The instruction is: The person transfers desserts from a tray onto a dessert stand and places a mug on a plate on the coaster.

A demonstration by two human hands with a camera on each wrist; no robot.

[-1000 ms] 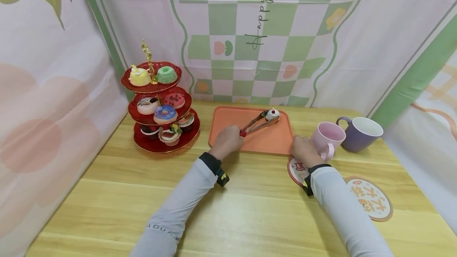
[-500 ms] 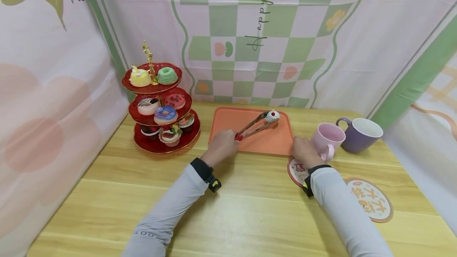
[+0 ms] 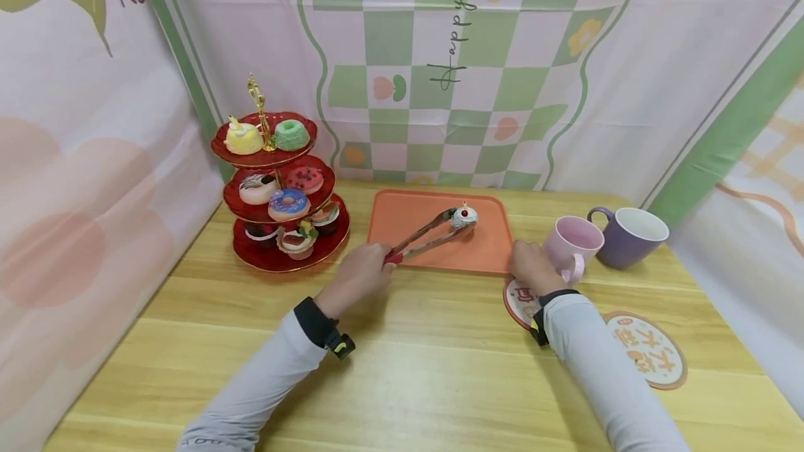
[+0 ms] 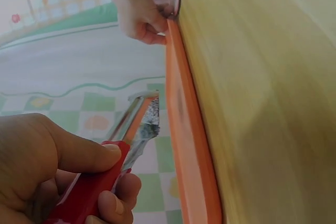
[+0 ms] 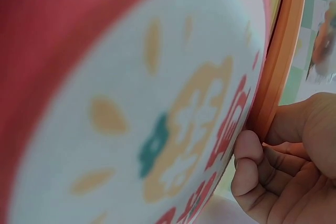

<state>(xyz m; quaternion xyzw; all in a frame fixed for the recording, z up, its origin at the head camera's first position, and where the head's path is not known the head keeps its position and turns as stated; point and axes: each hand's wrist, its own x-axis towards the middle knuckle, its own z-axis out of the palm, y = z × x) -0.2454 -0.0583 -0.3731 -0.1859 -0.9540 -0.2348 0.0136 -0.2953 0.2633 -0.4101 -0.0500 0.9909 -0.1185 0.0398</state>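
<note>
My left hand (image 3: 358, 274) grips the red handle of a pair of metal tongs (image 3: 422, 237), its thumb pressed along the handle (image 4: 92, 187) in the left wrist view. Between the tong tips is a small white cupcake (image 3: 465, 217) topped with a red cherry. It overlaps the orange tray (image 3: 392, 215) in the head view. At the tray's near right corner, my right hand (image 3: 532, 264) pinches the rim between thumb and fingers, as the right wrist view shows at the orange rim (image 5: 281, 61). A round red-edged coaster (image 3: 518, 302) lies partly hidden beneath that hand.
A three-tier red stand (image 3: 291, 259) with several cakes and donuts is at the back left. The pink mug (image 3: 573, 243) stands close beside my right hand, a purple mug (image 3: 622, 250) behind it. Another round coaster (image 3: 647, 351) lies at the right. Printed curtains border the table.
My left hand has moved left and toward me, drawing the tongs and the cupcake left and slightly nearer over the tray. The right hand has stayed at the tray's corner.
</note>
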